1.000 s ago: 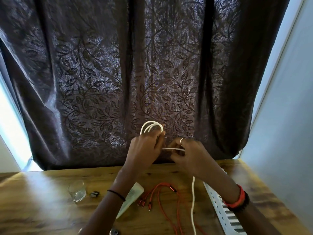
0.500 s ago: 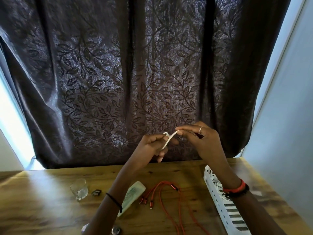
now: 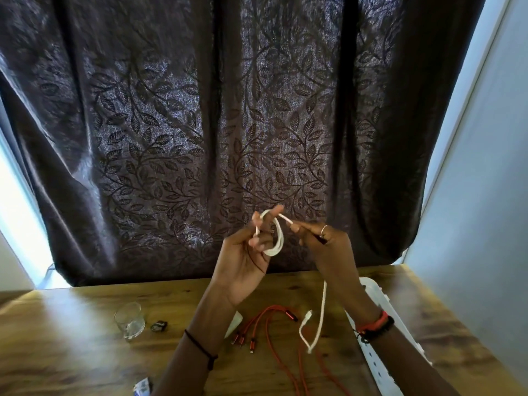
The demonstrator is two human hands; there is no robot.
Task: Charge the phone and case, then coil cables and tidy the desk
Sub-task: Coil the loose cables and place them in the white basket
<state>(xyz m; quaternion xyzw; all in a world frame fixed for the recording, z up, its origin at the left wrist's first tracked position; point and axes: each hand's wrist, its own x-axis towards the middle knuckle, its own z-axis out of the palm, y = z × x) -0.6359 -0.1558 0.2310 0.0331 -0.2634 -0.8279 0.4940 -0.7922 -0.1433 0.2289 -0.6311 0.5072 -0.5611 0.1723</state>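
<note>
Working above a wooden desk (image 3: pixel 71 338), glass (image 3: pixel 128 320) at far left. Holding white cable (image 3: pixel 279 238) loops in the left hand (image 3: pixel 243 261), fingers curled. Pinching the same cable with the right hand (image 3: pixel 328 247), tail dangling over a red cable (image 3: pixel 289 313), beside a white power strip (image 3: pixel 377 364), markings unreadable.

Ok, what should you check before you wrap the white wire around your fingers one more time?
1. Loops of white cable sitting on the left hand: ok.
2. Pinch of the right hand on the cable: ok.
3. The hanging tail's plug out of the power strip: ok.
4. Tail free of the red cable: cannot tell.
5. The glass away from both hands: ok.
</note>
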